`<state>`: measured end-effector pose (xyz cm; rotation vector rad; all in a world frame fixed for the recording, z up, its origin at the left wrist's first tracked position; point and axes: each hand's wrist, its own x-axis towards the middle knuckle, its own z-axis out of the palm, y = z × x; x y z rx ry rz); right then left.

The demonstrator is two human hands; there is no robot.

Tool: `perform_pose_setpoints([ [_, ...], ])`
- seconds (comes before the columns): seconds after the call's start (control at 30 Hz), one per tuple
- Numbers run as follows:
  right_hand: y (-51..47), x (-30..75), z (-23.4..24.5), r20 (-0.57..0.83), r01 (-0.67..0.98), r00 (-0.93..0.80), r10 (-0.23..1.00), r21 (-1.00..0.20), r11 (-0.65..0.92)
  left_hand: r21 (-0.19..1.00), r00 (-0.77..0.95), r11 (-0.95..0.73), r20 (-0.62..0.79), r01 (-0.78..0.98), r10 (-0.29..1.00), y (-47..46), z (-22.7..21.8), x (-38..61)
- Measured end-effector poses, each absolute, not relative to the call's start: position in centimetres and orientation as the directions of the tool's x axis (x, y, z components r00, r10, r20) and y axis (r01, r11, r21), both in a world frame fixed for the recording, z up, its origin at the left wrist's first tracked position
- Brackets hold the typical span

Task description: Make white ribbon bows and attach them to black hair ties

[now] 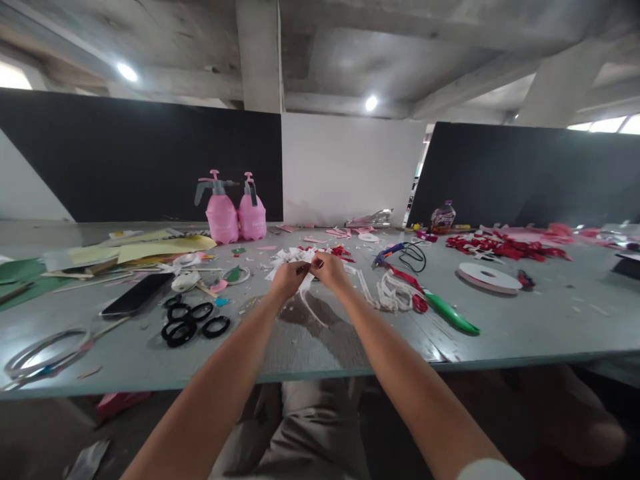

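My left hand (pixel 289 277) and my right hand (pixel 329 269) meet above the middle of the grey table (pixel 320 347), fingers pinched together on a white ribbon strip (pixel 307 293) that hangs down between them onto the tabletop. Just behind the hands lies a small heap of white and red ribbon pieces (pixel 305 255). More white loops with red bits (pixel 395 293) lie to the right of my right wrist.
Left of my arms lie several black rings (pixel 193 320), a dark phone (pixel 136 295), paper sheets (pixel 150 250) and wire hoops (pixel 40 350). Two pink spray bottles (pixel 235 210) stand at the back. A green-handled tool (pixel 450 313), a white tape roll (pixel 489 277) and red ribbon scraps (pixel 505 247) are on the right.
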<state>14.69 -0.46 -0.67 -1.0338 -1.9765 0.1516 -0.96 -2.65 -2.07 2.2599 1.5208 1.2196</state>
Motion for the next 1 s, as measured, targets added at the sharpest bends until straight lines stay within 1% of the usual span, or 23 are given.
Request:
perform_pose_setpoints([
  [0.1, 0.0, 15.2, -0.8, 0.636, 0.551, -0.291, 0.714, -0.499, 0.669, 0.551, 0.137, -0.462, 0.53, 0.695, 0.837, -2.4, -2.2, -1.1],
  [0.27, 0.4, 15.9, -1.2, 0.614, 0.453, -0.373, 0.695, -0.533, 0.714, 0.561, 0.109, -0.445, 0.531, 0.698, 0.84, -2.1, -2.5, -1.6],
  [0.4, 0.4, 15.8, -1.3, 0.582, 0.445, -0.394, 0.711, -0.556, 0.702, 0.565, 0.148, -0.464, 0.514, 0.682, 0.845, -2.0, -2.6, -1.5],
  [0.5, 0.6, 15.7, -1.2, 0.583, 0.467, -0.371, 0.722, -0.555, 0.688, 0.602, 0.159, -0.487, 0.514, 0.633, 0.843, -1.9, -2.6, -1.3],
  [0.73, 0.7, 15.3, -1.2, 0.68, 0.48, -0.259, 0.686, -0.526, 0.702, 0.779, 0.111, -0.466, 0.465, 0.419, 0.878, -1.7, -2.2, -0.8],
  [0.83, 0.7, 14.5, -1.1, 0.711, 0.477, -0.197, 0.675, -0.532, 0.699, 0.82, 0.081, -0.457, 0.459, 0.344, 0.885, -1.9, -1.9, -0.5],
  [0.93, 1.1, 14.0, -1.1, 0.702, 0.456, -0.141, 0.698, -0.58, 0.675, 0.835, 0.071, -0.452, 0.454, 0.314, 0.888, -1.9, -1.7, -0.4],
  [1.0, 1.7, 14.6, -1.1, 0.664, 0.426, -0.013, 0.747, -0.673, 0.605, 0.828, 0.084, -0.451, 0.45, 0.335, 0.889, -1.9, -1.9, -0.6],
])
